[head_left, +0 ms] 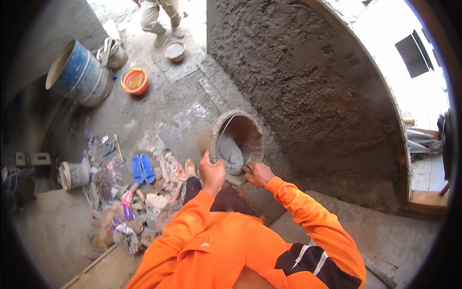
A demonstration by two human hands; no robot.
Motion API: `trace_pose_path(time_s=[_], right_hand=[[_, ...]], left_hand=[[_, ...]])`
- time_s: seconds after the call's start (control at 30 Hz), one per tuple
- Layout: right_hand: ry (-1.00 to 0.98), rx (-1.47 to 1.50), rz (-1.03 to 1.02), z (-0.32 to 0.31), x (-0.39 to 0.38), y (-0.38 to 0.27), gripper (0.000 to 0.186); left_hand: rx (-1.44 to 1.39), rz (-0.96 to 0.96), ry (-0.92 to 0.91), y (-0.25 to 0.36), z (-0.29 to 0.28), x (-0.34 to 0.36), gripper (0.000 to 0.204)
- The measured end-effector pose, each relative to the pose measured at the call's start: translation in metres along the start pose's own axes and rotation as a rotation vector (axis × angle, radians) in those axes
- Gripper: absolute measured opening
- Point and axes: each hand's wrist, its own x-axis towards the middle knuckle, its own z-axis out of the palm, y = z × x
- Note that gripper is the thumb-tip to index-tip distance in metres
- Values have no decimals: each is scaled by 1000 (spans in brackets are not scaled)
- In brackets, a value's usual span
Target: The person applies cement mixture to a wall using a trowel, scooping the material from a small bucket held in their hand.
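Head view: mortar-caked round bucket (236, 139) is gripped at its near rim by left hand (211, 174); right hand (258, 174), just beside it, is clenched on a trowel handle (247, 169).

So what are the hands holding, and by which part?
The left hand grips the rim of the mortar bucket. The right hand holds a tool at the rim; its kind cannot be told.

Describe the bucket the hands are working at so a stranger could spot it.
Start at the rough grey plastered wall. At its foot, the mortar-caked bucket sits tilted, mouth toward the camera, holding grey mortar. Unlike the orange tub, both hands grip its rim.
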Motion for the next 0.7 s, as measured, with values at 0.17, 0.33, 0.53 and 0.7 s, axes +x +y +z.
trace_pose_path(time_s=[0.17, 0.33, 0.53, 0.7], right_hand=[[1, 37, 177, -23, -14, -14, 34], [142, -126, -39, -37, -4, 2, 29], [-89, 122, -164, -93, 9, -15, 26], [-380, 784, 404, -166, 81, 71, 21]], left_hand=[[-198, -276, 34, 1, -5, 6, 42], [-218, -425, 104, -10, -9, 15, 55], [-157, -558, 204, -38, -31, 18, 65], [-178, -449, 317, -67, -56, 24, 62]])
